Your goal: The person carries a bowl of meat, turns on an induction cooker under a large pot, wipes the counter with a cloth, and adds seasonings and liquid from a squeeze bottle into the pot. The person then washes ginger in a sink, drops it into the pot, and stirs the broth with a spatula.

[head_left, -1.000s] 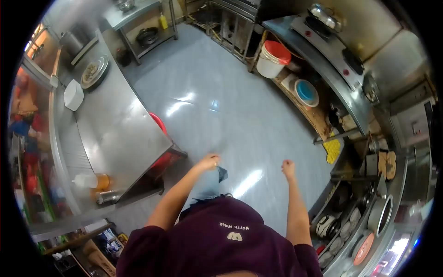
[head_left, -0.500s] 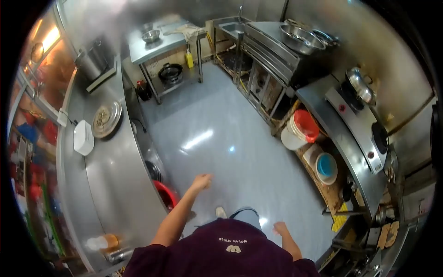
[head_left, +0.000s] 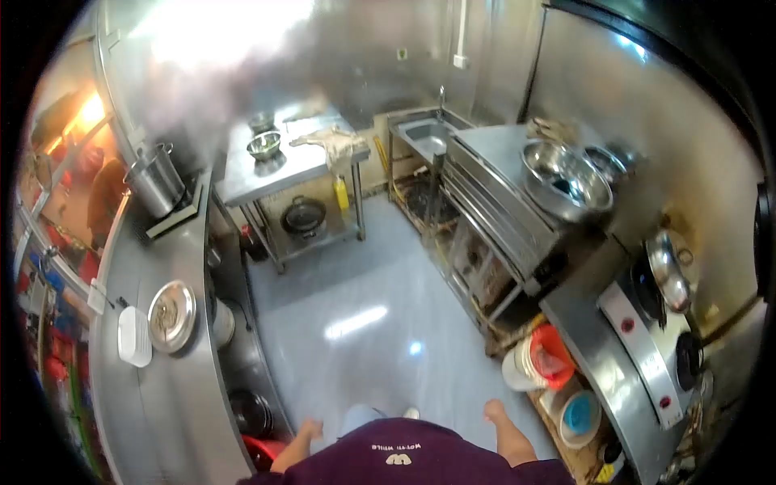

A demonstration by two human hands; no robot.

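Note:
My left hand [head_left: 311, 428] hangs low in front of me, fingers curled in, with nothing seen in it. Nearest to it is a red tub [head_left: 263, 451] under the left counter, partly hidden by my arm. Over the floor on the other side, my right hand [head_left: 495, 411] is loosely closed and also looks bare. A white bucket [head_left: 519, 368] with a red basin [head_left: 551, 358] beside it stands on the low shelf to its right. Neither hand touches any of these.
The steel counter [head_left: 174, 420] on the left bears white containers [head_left: 133, 338], a round metal lid [head_left: 172, 315] and a stockpot [head_left: 153, 182]. A steel table [head_left: 234, 190] and sink [head_left: 424, 133] stand ahead. Cooktops [head_left: 638, 356] and a large metal bowl [head_left: 594, 190] line the right side.
My view has tilted up and moved forward, so more of the back wall shows. My left arm has swung back toward my body; my right hand has swung forward.

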